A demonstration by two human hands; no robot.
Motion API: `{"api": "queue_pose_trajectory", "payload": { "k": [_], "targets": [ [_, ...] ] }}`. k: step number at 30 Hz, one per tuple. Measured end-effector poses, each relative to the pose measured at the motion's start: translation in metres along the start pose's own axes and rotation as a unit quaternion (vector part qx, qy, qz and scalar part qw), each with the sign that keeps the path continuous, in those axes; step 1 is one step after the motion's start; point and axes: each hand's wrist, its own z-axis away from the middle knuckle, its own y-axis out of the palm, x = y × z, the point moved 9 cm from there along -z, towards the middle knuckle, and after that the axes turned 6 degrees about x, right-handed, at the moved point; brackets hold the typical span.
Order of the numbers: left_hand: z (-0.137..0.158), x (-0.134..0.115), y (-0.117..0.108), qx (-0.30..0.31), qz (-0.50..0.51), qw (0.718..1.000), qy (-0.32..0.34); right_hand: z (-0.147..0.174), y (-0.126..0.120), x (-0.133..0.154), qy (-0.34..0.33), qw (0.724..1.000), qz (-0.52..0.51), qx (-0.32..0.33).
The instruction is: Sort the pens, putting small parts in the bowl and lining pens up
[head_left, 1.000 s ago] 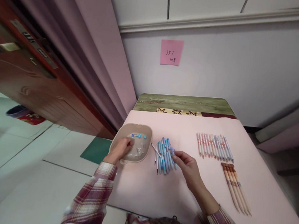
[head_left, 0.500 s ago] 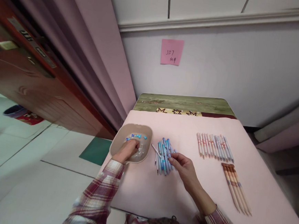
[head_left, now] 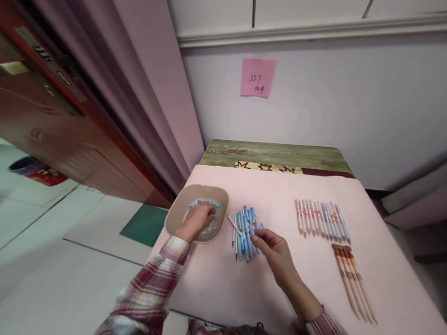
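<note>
My left hand (head_left: 196, 220) is inside the beige plastic bowl (head_left: 174, 211), its fingers bent and closed over the bottom; what they hold, if anything, is hidden. Small blue pieces (head_left: 217, 205) and some whitish, clear bits (head_left: 209, 231) lie in the bowl around it. Just right of the bowl lies a loose pile of blue pens (head_left: 244, 241), with thin white refills (head_left: 233, 224) at its left side. My right hand (head_left: 274, 251) is at the pile's right edge, thumb and forefinger pinched together. Whatever is between those fingertips blends with the pens behind.
A row of pale, red-patterned pens (head_left: 322, 220) lies on the right of the pink-covered table (head_left: 283, 190). Below it are several beige pens with brown tops (head_left: 353, 283). A wooden door (head_left: 74, 140) stands left; a wall with a pink note (head_left: 257, 78) is behind.
My left hand has moved slightly right and farther into the bowl, now covering some of the blue pieces. My right hand has stayed almost still beside the pens.
</note>
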Motion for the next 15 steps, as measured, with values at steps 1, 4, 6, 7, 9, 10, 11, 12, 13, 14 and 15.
{"api": "queue_pose_trajectory", "payload": {
  "k": [1,4,6,7,9,10,11,12,13,14,15],
  "targets": [
    [-0.003,-0.003,0.004,0.004,-0.008,1.0,0.003,0.0,0.0,0.001,-0.001,1.0,0.0,0.0],
    [-0.008,-0.008,0.013,0.023,-0.034,0.999,0.008,0.002,-0.003,0.005,-0.003,1.0,0.004,-0.003],
    [-0.009,-0.008,0.017,0.029,-0.041,0.999,0.004,0.002,-0.005,0.006,-0.004,1.0,0.006,-0.008],
    [-0.01,-0.008,0.018,0.031,-0.041,0.999,0.002,0.002,-0.005,0.006,-0.005,1.0,0.007,-0.009],
    [-0.009,-0.008,0.019,0.034,-0.039,0.999,-0.003,0.002,-0.005,0.006,-0.008,1.0,0.005,-0.007],
    [-0.009,-0.008,0.019,0.033,-0.035,0.999,-0.005,0.001,-0.004,0.005,-0.008,1.0,0.004,-0.005],
    [-0.009,-0.009,0.019,0.031,-0.03,0.999,-0.006,0.001,-0.004,0.004,-0.009,1.0,0.004,-0.004],
    [-0.008,-0.009,0.017,0.027,-0.024,0.999,-0.006,0.001,-0.003,0.004,-0.009,1.0,0.005,-0.002],
    [-0.008,-0.01,0.015,0.02,-0.016,1.0,-0.004,0.001,-0.003,0.004,-0.01,1.0,0.006,-0.001],
    [-0.006,-0.011,0.011,0.011,-0.007,1.0,-0.002,0.001,-0.003,0.004,-0.012,1.0,0.008,-0.001],
    [-0.005,-0.012,0.006,0.0,0.003,1.0,-0.001,0.001,-0.003,0.004,-0.015,1.0,0.009,-0.003]
  ]
}}
